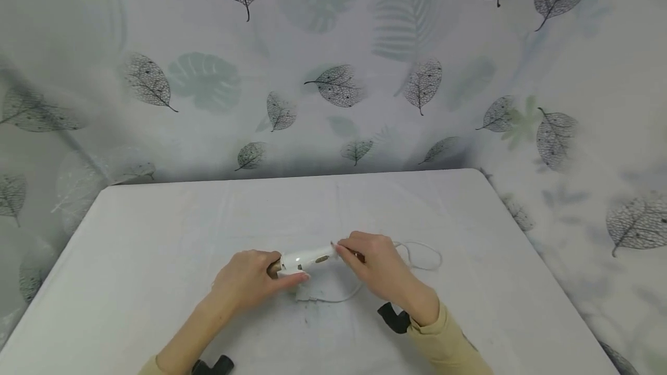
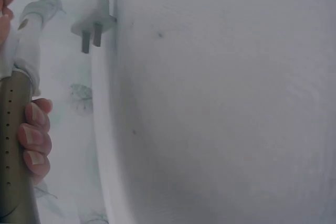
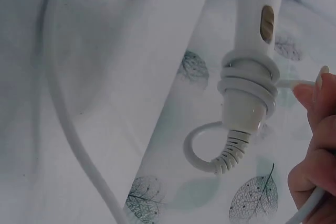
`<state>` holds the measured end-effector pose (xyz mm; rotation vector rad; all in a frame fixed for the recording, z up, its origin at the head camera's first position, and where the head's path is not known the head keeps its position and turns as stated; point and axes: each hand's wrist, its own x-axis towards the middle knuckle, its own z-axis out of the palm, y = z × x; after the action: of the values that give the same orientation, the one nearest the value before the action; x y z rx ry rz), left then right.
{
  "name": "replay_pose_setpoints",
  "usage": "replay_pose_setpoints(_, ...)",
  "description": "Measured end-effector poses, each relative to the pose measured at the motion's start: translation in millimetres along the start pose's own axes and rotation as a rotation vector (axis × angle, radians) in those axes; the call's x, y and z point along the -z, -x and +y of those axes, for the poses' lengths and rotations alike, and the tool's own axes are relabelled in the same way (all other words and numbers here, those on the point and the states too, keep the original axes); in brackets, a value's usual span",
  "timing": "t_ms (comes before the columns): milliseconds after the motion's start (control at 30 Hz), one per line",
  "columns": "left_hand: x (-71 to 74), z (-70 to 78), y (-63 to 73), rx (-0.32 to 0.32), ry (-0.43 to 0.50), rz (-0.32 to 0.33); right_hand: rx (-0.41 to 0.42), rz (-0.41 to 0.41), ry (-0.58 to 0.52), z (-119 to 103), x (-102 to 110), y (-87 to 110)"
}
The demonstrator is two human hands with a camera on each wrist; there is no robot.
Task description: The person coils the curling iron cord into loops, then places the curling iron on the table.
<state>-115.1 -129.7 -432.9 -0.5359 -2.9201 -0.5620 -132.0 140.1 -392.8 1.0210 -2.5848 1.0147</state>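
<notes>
My left hand [image 1: 242, 282] holds a hair curling iron [image 1: 307, 258] above the table by its bronze barrel [image 2: 13, 150], which has a row of small holes. The iron's white handle points to the right and carries an oval gold switch [image 3: 268, 24]. Its white cord [image 3: 251, 86] is coiled a couple of turns around the handle's end, just above the ribbed strain relief [image 3: 232, 151]. With thumb and fingertip, my right hand [image 1: 383, 265] pinches the cord beside these turns. A two-pin plug [image 2: 95, 24] on the cord shows beyond the barrel in the left wrist view.
A white-covered table [image 1: 172, 230] lies below, with leaf-patterned cloth [image 1: 333, 132] behind it and at its sides. A loose loop of the cord spreads right of my right hand. Black wrist mounts [image 1: 394, 318] sit by both wrists.
</notes>
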Motion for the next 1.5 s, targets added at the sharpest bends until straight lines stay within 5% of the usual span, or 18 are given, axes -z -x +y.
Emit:
replay_pose_setpoints(333,-3.3,-8.6,-0.3,0.057,-0.051,0.036,0.109,-0.053,0.065,5,-18,19.5)
replay_pose_setpoints(667,-9.2,-10.5,-2.4,0.053,-0.094,0.072,0.129,-0.073,0.128,25,-26,33.9)
replay_pose_setpoints(1067,-12.5,-10.8,-2.3,0.083,-0.043,0.085,0.009,-0.288,0.169,43,-25,36.1)
replay_pose_setpoints(1500,-1.3,2.0,-1.1,0.024,0.070,0.068,-0.160,-0.308,-0.041,60,-19,20.0)
